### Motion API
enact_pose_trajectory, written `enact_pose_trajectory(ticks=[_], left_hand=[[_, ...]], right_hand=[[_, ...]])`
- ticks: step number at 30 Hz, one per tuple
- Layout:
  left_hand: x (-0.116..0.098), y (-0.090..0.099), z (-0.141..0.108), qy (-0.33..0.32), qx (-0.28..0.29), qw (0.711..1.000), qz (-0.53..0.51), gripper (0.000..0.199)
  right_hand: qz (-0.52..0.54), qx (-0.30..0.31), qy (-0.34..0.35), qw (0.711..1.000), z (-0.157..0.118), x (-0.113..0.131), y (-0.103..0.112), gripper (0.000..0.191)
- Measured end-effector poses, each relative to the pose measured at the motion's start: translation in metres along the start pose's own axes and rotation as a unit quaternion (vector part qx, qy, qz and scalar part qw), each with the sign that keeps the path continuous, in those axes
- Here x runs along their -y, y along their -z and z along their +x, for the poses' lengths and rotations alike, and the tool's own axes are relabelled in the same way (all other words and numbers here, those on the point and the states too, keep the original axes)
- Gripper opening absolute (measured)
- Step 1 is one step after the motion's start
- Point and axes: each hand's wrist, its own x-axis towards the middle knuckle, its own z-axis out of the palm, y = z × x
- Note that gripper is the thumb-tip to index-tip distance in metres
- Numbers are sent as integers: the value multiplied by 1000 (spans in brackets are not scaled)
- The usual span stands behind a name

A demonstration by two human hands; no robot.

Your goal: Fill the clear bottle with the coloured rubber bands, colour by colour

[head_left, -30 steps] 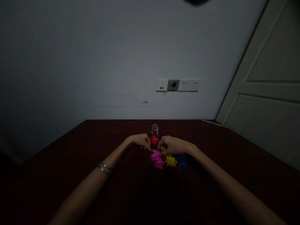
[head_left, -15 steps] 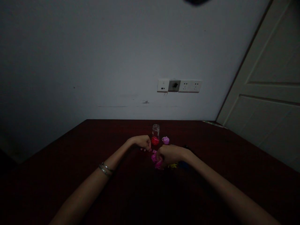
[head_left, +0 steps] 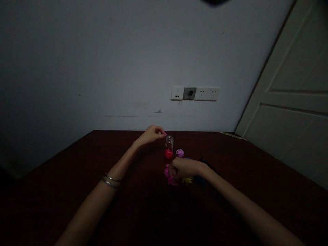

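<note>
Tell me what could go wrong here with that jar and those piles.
The left hand pinches what looks like a small pink piece by the top of the open jar; it might slip and drop. The jar stands upright, so a knock could tip it and spill the red pieces inside. The right hand is at the pink pile, close to the yellow pile, so colours could mix.

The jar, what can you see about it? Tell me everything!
The jar is see-through and looks like glass or clear plastic. It stands upright on the dark red table, its round mouth open, with no lid on. Red bits fill its lower part; above them it looks clear. The left hand holds a pink bit beside its rim; whether they touch, I can't tell.
</note>
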Motion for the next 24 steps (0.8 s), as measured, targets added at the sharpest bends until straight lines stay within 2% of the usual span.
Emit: enact_pose_trajectory(ticks=[5, 9, 19, 24], left_hand=[[7, -21, 6, -8, -38, 999, 0, 21], [9, -27, 7, -4, -30, 1000, 2, 21], [6, -26, 6, 14, -7, 1000, 8, 27], [7, -18, 7, 2, -9, 1000, 5, 33]], right_hand=[[32, -7, 9, 999, 0, -2, 2, 18], [57, -23, 24, 998, -2, -3, 3, 19], [146, -57, 44, 987, -11, -13, 11, 18], [138, -109, 34, 984, -21, -14, 25, 16]])
